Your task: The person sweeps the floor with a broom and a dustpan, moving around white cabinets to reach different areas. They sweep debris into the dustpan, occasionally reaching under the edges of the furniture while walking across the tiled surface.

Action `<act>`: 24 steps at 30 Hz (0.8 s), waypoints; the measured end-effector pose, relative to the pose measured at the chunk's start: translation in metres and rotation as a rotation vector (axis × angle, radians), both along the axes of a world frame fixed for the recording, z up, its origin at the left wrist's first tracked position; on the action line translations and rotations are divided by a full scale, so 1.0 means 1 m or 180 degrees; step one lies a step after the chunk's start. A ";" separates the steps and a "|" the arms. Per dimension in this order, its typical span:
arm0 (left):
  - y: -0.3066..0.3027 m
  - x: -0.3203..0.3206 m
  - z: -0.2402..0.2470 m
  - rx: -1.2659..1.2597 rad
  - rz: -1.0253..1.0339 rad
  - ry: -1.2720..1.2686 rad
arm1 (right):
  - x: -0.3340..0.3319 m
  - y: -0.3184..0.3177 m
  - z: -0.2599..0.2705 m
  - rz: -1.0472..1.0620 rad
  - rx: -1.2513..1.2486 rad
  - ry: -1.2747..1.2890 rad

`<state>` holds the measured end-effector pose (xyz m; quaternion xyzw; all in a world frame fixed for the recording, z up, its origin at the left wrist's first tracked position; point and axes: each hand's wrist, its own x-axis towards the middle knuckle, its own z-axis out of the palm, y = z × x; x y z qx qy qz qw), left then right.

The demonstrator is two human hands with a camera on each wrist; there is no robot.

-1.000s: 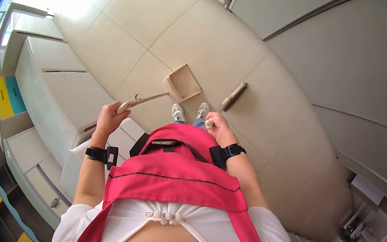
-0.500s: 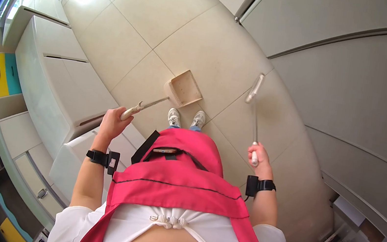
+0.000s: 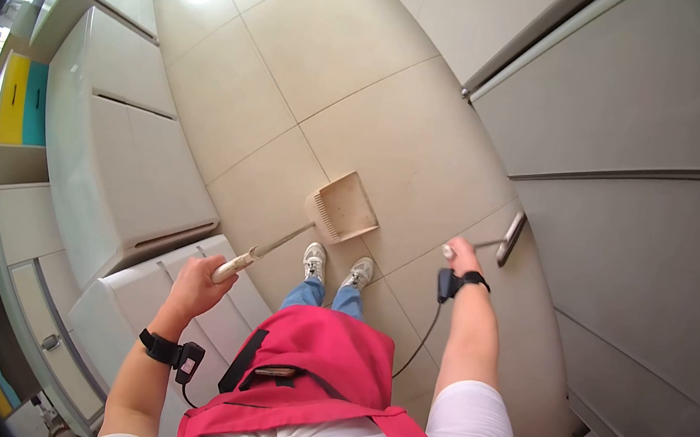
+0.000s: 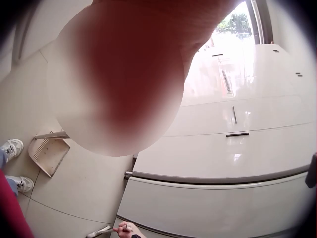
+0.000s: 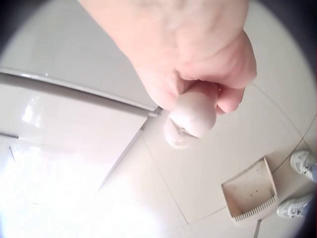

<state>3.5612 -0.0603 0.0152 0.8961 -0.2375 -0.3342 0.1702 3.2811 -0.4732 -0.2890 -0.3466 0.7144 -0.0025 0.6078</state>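
Note:
My left hand [image 3: 196,284] grips the pale upper handle of a long-handled dustpan. Its beige pan [image 3: 353,208], with a comb-like toothed edge, lies on the floor just ahead of the shoes. Several dark specks show inside the pan [image 5: 253,191] in the right wrist view. Out to the right, my right hand [image 3: 464,260] holds a broom by its white handle; the rounded handle end [image 5: 194,115] pokes out of the fist. The narrow broom head [image 3: 513,232], pale on top with a dark lower edge, is at the floor beside the grey cabinet fronts. A blur covers most of my left hand in the left wrist view.
Grey cabinet fronts [image 3: 643,108] line the right side. White cabinets [image 3: 122,151] stand close on the left, near my left arm. Beige tiles [image 3: 365,113] stretch ahead, and two sneakers [image 3: 315,260] stand behind the dustpan.
My right hand swings the broom from near the feet out to the right, its head now close to the cabinets. The left hand keeps hold of the dustpan, which stays ahead of the feet.

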 end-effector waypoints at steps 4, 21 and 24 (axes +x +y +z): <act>-0.001 0.002 0.005 0.0031 0.0078 0.0074 | 0.107 0.040 -0.025 0.0232 -0.0271 0.0151; -0.005 0.001 0.008 -0.0056 -0.0002 0.0026 | -0.050 0.082 0.025 0.4171 -0.0646 0.1395; -0.002 0.001 0.006 -0.0155 -0.0044 -0.0046 | -0.122 0.115 0.050 0.4495 -0.0444 0.1428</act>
